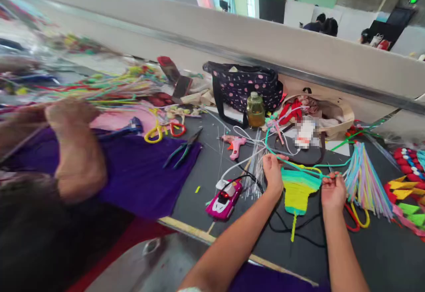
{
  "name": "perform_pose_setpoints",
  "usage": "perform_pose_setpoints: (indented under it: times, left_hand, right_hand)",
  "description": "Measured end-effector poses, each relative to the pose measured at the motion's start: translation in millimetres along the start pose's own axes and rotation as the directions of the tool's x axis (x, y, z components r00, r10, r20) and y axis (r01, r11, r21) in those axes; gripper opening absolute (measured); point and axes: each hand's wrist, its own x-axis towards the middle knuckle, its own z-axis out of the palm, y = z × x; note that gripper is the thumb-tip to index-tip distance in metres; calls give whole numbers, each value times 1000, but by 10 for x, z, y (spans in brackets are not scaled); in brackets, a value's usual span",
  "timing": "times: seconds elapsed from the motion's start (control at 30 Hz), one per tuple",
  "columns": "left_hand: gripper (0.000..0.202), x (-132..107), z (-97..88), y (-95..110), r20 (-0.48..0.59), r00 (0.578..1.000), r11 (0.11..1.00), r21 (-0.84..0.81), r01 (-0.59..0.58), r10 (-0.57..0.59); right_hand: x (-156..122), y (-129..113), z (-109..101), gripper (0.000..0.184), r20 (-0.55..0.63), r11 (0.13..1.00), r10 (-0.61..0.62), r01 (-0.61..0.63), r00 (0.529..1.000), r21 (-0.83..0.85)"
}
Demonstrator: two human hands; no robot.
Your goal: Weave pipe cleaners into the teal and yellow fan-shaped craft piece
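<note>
My left hand [272,171] pinches the upper left corner of a small woven fan-shaped piece [298,192], yellow with a teal top band. My right hand [332,190] grips its upper right corner. A teal pipe cleaner [300,164] runs from the piece's top edge up past my left hand toward the back of the table. A yellow stem hangs from the bottom of the piece. Both hands hold the piece just above the dark table [206,168].
A pink toy car [225,199], pink glue gun [235,144], pliers [183,148], bottle [255,110] and spotted bag [245,85] lie left and behind. Pastel pipe cleaners [365,179] sit right. Another person's blurred hand [75,146] rests on purple cloth [139,172] at left.
</note>
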Motion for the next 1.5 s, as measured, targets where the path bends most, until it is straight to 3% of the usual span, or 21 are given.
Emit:
perform_pose_setpoints:
  times: [0.37, 0.67, 1.0, 1.5]
  left_hand:
    - [29, 45, 9, 62, -38, 998, 999, -13, 40, -40]
    - [30, 84, 26, 198, 37, 998, 999, 33, 40, -42]
    - [30, 119, -5, 188, 78, 983, 986, 24, 162, -164]
    - [33, 72, 29, 167, 137, 978, 988, 31, 153, -155]
  right_hand:
    - [97, -30, -44, 23, 20, 999, -31, 31, 999, -37]
    - [192, -67, -42, 16, 15, 999, -33, 33, 999, -8]
    - [233, -131, -10, 14, 11, 998, -51, 51, 999, 29]
    - [134, -198, 16, 19, 27, 986, -165, 165, 986, -7]
